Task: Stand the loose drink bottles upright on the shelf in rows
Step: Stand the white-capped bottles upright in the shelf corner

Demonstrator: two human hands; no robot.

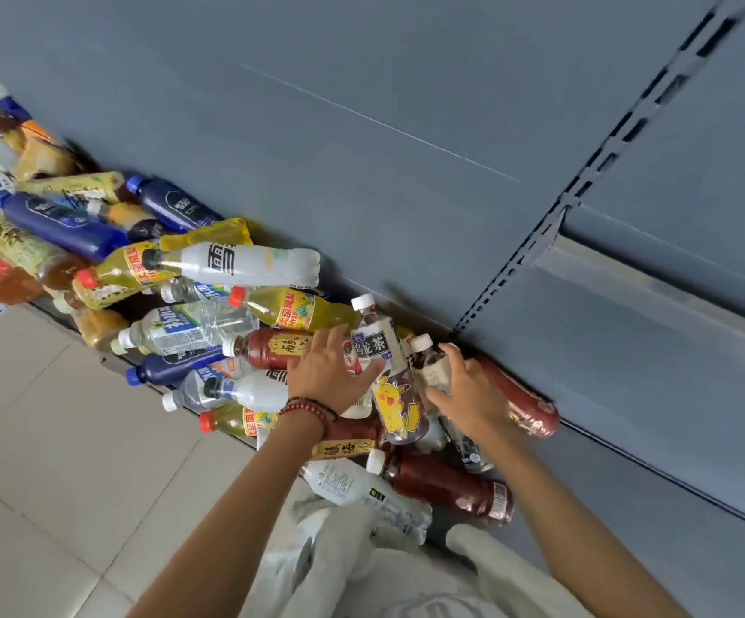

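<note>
Many loose drink bottles (210, 269) lie heaped on their sides along the low grey shelf (620, 497). My left hand (326, 372), with bead bracelets at the wrist, grips a clear bottle with a white cap and a yellow cartoon label (395, 408), which is tilted up out of the heap. Just to its right, my right hand (469, 394) holds a small dark tea bottle with a white cap (428, 365), its cap pointing up. A dark red bottle (526, 408) lies behind my right hand against the back panel.
The grey back panel (362, 149) rises behind the heap. A slotted upright post (584, 185) divides it from the right-hand bay, where a higher shelf (656, 283) juts out. Pale floor tiles (49, 439) lie at the lower left. My light clothing (362, 568) fills the bottom edge.
</note>
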